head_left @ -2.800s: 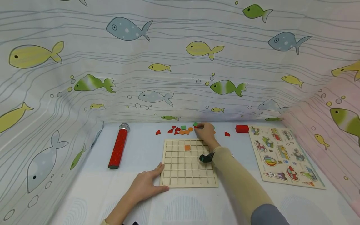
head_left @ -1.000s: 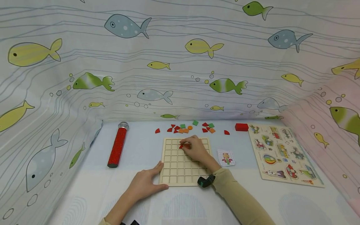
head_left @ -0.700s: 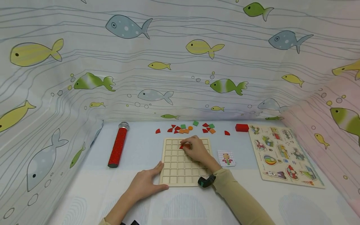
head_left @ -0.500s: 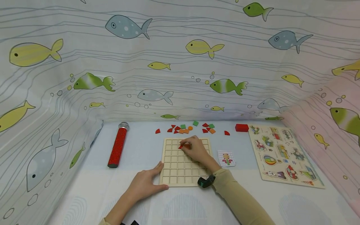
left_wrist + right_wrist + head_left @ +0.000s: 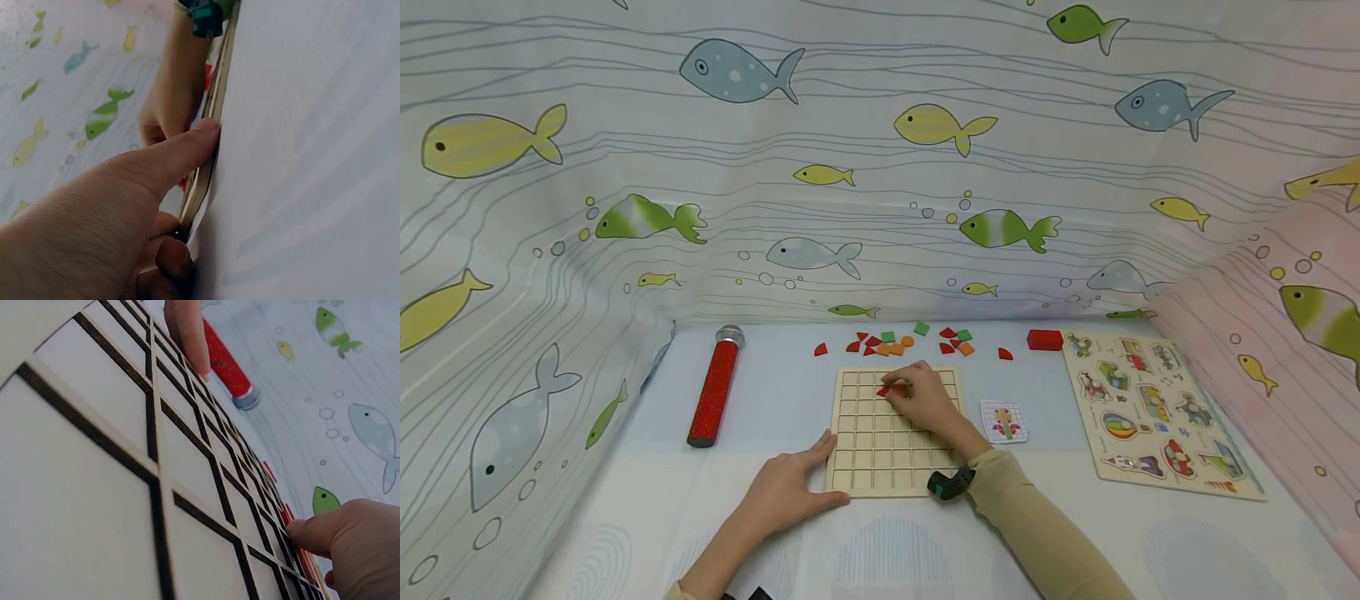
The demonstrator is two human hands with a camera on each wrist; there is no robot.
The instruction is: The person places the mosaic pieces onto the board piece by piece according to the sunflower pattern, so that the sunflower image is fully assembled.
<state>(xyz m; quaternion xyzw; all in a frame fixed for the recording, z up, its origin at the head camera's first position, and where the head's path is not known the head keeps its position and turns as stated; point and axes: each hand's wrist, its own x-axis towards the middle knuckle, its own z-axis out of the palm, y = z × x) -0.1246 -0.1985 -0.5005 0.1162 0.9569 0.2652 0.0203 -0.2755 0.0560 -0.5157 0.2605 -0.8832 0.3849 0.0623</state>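
Two of your hands are at the wooden grid board (image 5: 880, 450), which lies flat on the pale surface (image 5: 775, 400), its edges square to you. Your right hand (image 5: 925, 400) has curled fingers pinching a small red piece (image 5: 883, 391) in a cell of the board's second row from the far edge; its shape and direction are mostly hidden by your fingertips. An orange piece beside it is barely visible. Your left hand (image 5: 790, 492) lies flat with straight fingers, thumb (image 5: 181, 153) pressed against the board's near left corner. Beyond the board, loose red, orange and green flat pieces (image 5: 895, 342) are scattered. A glittery red tube (image 5: 715, 387) lies to the left, long axis pointing away from you.
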